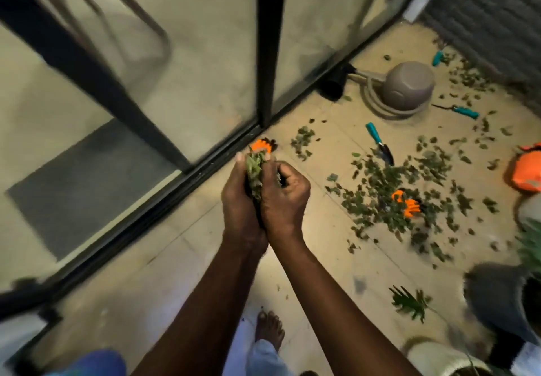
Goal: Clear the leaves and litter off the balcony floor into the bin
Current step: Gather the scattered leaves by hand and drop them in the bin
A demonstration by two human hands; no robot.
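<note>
My left hand (pixel 238 200) and my right hand (pixel 285 197) are pressed together in front of me, above the floor, clamping a bunch of green leaves (pixel 254 170) between the palms. A large scatter of green leaves (pixel 389 191) covers the tiled balcony floor (pixel 310 258) to the right. A smaller clump of leaves (pixel 303 141) lies near the sliding door track. More leaves (pixel 468 74) lie at the far right by the wall. A dark green leafy sprig (pixel 408 302) lies at the lower right. No bin is clearly identifiable.
Glass sliding doors with black frames (pixel 265 45) run along the left. A grey watering can (pixel 407 86) lies on its side. Teal-handled garden tools (pixel 377 141) and orange gloves (pixel 407 201) lie among the leaves. An orange bag (pixel 524 170) and grey pots (pixel 497 296) stand at right. My bare foot (pixel 269 329) is below.
</note>
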